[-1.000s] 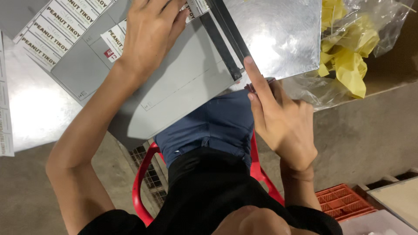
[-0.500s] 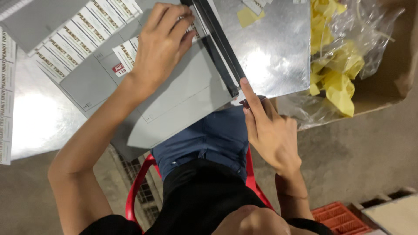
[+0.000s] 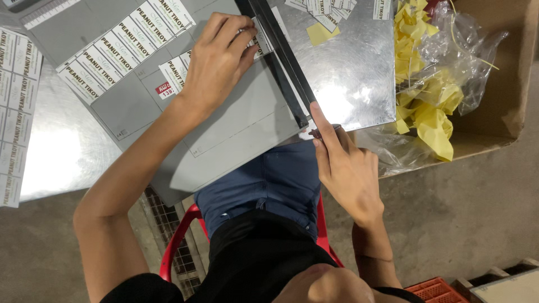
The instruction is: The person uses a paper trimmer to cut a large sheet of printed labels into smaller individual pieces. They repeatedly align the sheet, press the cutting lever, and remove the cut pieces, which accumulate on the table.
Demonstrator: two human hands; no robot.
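- Two label sheets (image 3: 16, 112) lie flat at the tabletop's (image 3: 50, 151) left edge.
- Left of centre, a grey cutter (image 3: 224, 129) overhangs the near edge, with a label strip (image 3: 129, 39) on its board.
- Left hand (image 3: 216, 59) presses flat, fingers spread, on the strip beside the blade arm (image 3: 281, 62); thin paper, light and prone to slide, best pinned flat near the cut line.
- Right hand (image 3: 345, 168) is closed on the arm's handle (image 3: 323, 130) at the near edge.
- Cut labels (image 3: 323, 8) sit at the far edge.
- Right of it, a bag of yellow scraps (image 3: 432, 95) fills a box (image 3: 505, 67).
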